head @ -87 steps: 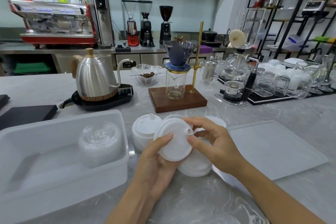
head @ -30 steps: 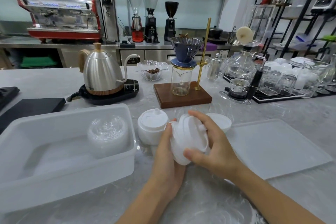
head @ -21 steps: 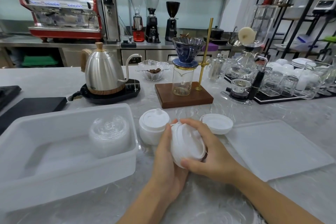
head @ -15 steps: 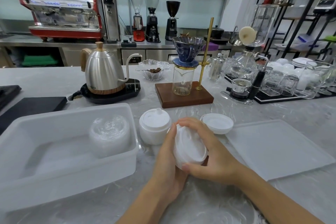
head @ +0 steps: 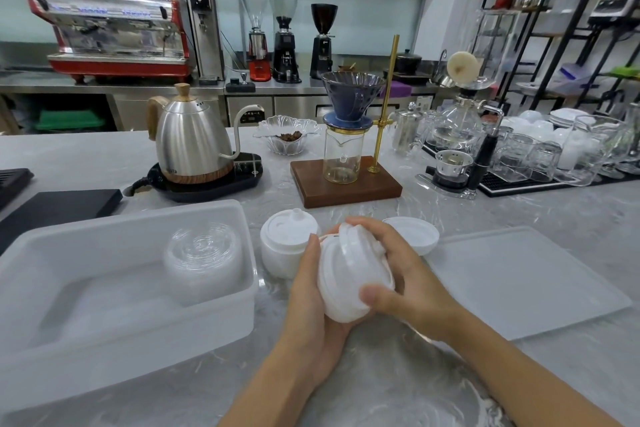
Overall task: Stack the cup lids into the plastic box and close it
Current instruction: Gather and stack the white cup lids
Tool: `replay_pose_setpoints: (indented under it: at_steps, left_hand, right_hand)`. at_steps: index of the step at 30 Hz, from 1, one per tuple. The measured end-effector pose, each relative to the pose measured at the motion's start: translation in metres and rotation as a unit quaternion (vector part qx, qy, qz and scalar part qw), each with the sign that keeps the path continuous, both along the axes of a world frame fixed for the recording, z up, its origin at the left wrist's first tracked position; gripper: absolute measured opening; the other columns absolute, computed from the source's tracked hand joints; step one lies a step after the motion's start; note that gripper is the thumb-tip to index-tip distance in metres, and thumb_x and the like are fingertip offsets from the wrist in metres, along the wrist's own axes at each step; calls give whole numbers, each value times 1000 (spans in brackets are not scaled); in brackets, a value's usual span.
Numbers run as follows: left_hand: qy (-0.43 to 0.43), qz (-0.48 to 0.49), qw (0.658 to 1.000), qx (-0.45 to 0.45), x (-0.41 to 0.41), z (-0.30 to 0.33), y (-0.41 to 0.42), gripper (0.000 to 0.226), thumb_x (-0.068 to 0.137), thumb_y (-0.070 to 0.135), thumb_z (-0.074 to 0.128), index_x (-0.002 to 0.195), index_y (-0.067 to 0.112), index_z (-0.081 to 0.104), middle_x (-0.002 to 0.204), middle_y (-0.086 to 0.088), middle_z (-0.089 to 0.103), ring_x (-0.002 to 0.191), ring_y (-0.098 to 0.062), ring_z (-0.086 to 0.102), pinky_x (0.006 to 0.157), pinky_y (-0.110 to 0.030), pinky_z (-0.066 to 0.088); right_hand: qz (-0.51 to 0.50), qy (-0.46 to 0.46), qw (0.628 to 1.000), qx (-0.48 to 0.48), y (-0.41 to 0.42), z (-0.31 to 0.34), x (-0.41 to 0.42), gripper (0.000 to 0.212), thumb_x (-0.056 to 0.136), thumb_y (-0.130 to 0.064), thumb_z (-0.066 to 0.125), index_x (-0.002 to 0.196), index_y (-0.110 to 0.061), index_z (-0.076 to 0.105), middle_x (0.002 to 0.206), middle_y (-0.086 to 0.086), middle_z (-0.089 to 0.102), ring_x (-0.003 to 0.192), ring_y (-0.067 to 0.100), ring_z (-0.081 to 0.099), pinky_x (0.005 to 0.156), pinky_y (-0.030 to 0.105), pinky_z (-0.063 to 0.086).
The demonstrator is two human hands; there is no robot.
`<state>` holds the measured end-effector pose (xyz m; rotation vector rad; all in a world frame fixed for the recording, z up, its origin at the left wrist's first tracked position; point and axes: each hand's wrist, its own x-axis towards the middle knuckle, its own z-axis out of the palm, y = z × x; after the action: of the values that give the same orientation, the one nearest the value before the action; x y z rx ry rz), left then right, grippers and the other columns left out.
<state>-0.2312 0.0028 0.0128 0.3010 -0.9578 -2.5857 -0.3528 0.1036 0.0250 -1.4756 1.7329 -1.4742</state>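
Note:
Both hands hold a short stack of white cup lids (head: 349,277) tipped on edge above the counter. My left hand (head: 311,305) cups it from below and the left, and my right hand (head: 401,281) grips it from the right with the thumb on its front face. A second stack of white lids (head: 285,246) stands just behind, and a single white lid (head: 414,234) lies to the right. The open plastic box (head: 221,322) sits at the left with a stack of clear lids (head: 204,253) inside. The box's flat lid (head: 526,281) lies on the counter at the right.
Behind the lids stand a steel kettle (head: 190,142) on its black base, a glass bowl (head: 287,137), a pour-over stand on a wooden block (head: 346,185) and a rack of glasses (head: 540,156). A black pad (head: 59,208) lies beyond the box.
The single lid held earlier has been joined to a stack, and both hands have lifted and tipped that stack on edge. The lone lid on the right came into view.

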Motion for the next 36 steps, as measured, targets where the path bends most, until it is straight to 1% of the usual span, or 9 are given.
replay_pose_setpoints:
  at_steps: [3,4,8,12,15,19,27,33,36]
  left_hand:
    - [12,16,999,26,1,1,-2,52,89,53,58,131,24,66,127,-17,73,109,-37,70,82,-53,58]
    - [16,25,999,38,1,1,-3,52,85,51,63,129,24,68,122,-16,74,105,-37,69,79,-53,59]
    - [27,48,997,46,2,2,-3,54,79,47,67,126,20,69,117,-15,73,104,-37,67,77,-52,60]
    - [33,33,999,16,2,4,-1,38,92,42,60,124,22,66,122,-20,71,106,-31,69,82,-46,58]
    - [29,49,998,-17,0,2,-1,44,99,43,54,136,20,59,120,-14,75,108,-25,73,83,-37,62]
    - [13,81,995,-50,0,4,0,64,89,58,51,143,24,53,123,-14,75,111,-26,73,88,-39,59]
    - [-1,96,992,-84,-1,10,9,61,89,63,38,139,33,57,127,-1,75,117,-17,71,112,-48,43]
    - [-49,70,978,-192,6,9,14,96,71,87,53,152,37,42,154,-7,53,142,-26,50,120,-56,35]
    - [-47,71,966,-245,5,4,14,93,76,71,66,156,40,30,153,-2,52,139,-20,54,118,-51,40]
  right_hand:
    - [-39,-50,998,-30,0,3,-5,81,75,-63,73,141,-27,45,127,-10,61,111,11,62,87,26,52]
    - [-55,-64,996,-40,-1,4,-8,80,73,-67,72,139,-29,48,123,-9,62,109,11,61,88,25,49]
    - [-46,-101,992,-60,-1,5,-12,75,69,-64,76,133,-31,55,116,-4,63,108,20,59,87,34,46]
    - [-38,-13,999,-35,1,2,-2,76,71,-31,75,141,-29,46,135,-1,57,123,21,56,99,41,46]
    - [-39,97,995,6,1,-2,3,86,71,-36,83,146,-33,41,147,-5,47,137,20,45,112,49,39]
    - [-39,121,992,15,1,0,6,89,69,-46,85,146,-42,40,149,-15,47,139,12,44,114,44,38]
    - [-7,121,993,12,2,0,5,95,68,-32,90,149,-30,40,153,-16,43,145,8,36,118,32,31]
    - [-7,113,993,11,1,-1,3,96,64,-32,93,146,-29,43,147,-14,51,139,11,46,116,39,36]
    - [-9,111,994,7,2,-1,4,95,64,-32,93,145,-30,44,145,-13,54,137,11,49,114,35,39]
